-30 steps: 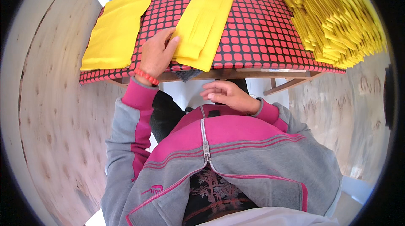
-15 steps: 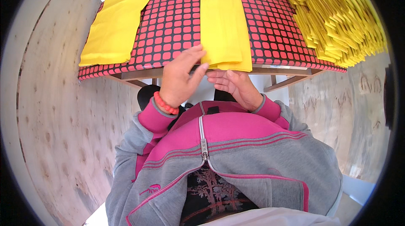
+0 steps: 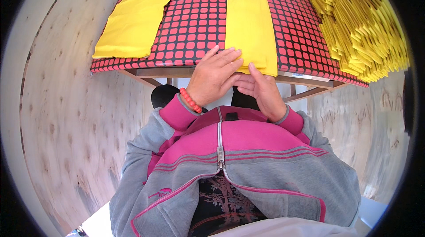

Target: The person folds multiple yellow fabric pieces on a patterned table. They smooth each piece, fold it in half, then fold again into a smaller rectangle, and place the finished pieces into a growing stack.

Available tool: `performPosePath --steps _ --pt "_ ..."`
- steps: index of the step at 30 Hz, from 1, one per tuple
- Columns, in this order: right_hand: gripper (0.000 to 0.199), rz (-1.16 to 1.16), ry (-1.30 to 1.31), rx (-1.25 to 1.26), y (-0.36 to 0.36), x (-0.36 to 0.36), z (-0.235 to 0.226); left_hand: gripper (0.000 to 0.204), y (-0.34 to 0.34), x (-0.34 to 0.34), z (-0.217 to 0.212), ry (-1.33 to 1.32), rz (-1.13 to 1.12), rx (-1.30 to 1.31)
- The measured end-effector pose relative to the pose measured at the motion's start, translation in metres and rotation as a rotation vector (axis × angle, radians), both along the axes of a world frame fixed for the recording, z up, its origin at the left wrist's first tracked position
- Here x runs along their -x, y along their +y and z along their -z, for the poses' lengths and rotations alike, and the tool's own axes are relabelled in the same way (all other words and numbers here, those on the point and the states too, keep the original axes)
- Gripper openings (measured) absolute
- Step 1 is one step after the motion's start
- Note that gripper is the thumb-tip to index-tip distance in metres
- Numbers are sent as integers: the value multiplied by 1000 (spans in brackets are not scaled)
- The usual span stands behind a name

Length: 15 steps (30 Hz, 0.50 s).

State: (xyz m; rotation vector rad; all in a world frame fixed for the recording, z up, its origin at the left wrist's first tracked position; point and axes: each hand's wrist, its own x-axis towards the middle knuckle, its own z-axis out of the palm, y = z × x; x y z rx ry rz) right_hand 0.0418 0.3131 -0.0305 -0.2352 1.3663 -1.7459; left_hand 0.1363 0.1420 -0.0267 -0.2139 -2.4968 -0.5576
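Head cam, L of pair, wide fisheye, looks steeply down & fwd past wearer's chest: jacket (image 3: 305,179) v. close, table (image 3: 195,20) farther off.

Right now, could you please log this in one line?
left hand: on folded yellow cloth; right hand: thumb at its near edge; other yellow cloth: left; yellow pile: right

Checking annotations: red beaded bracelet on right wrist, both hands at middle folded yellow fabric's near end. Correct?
Wrong wrist: the head view shows the red beaded bracelet on the left. Left hand and right hand are at the near end of the middle folded yellow fabric.
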Motion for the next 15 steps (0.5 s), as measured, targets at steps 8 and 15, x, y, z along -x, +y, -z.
performPosePath --steps 8,15 --pt "46 68 94 -10 -1 -3 6 26 9 8 10 126 10 -84" --pt "45 103 70 28 29 6 -2 17 18 -12 -4 205 21 -478"
